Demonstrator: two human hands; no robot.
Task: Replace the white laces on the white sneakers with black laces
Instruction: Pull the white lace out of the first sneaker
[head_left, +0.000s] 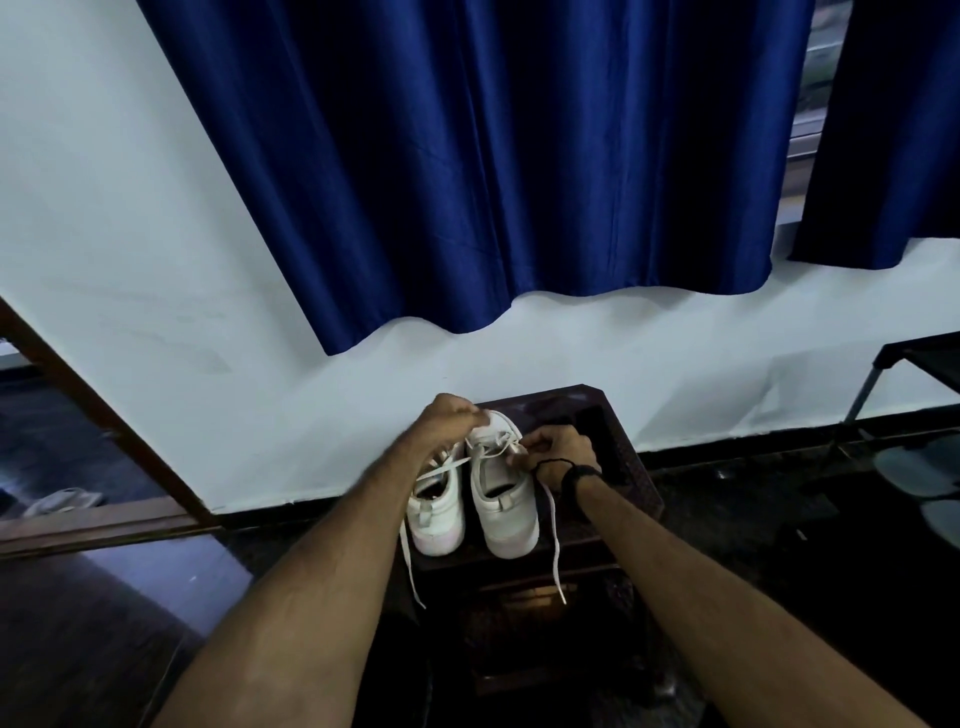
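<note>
- Head view, step in hand: the white lace (551, 525) is being unthreaded from the right sneaker (500, 493); by my reading this is early work, since both sneakers remain laced in white and no black lace can be made out in the dim light.
- The pair stands side by side on a dark stool (618, 457), toes toward the wall, heels toward the person. The left sneaker (435, 512) sits under the left wrist, its own loose lace end trailing down over the stool's front edge.
- The right hand (563, 451) is beside the right sneaker's upper eyelets, fingers curled and pinching the lace just at the fingertips; from there the free end hangs down past the heel and off the stool.
- The left hand (451, 415) reaches over the toe of the right sneaker, fingers bent down onto the toe; it seems to grip and steady the shoe, though the fingertips are partly hidden.
- Both forearms are stretched well forward, the left crossing above the left sneaker; the right wrist wears a dark band.
- Next move, as I judge it: draw the pinched run out of its eyelet toward the right hand, then re-pinch the next crossing nearer the toe while the left hand holds the shoe from sliding.
</note>
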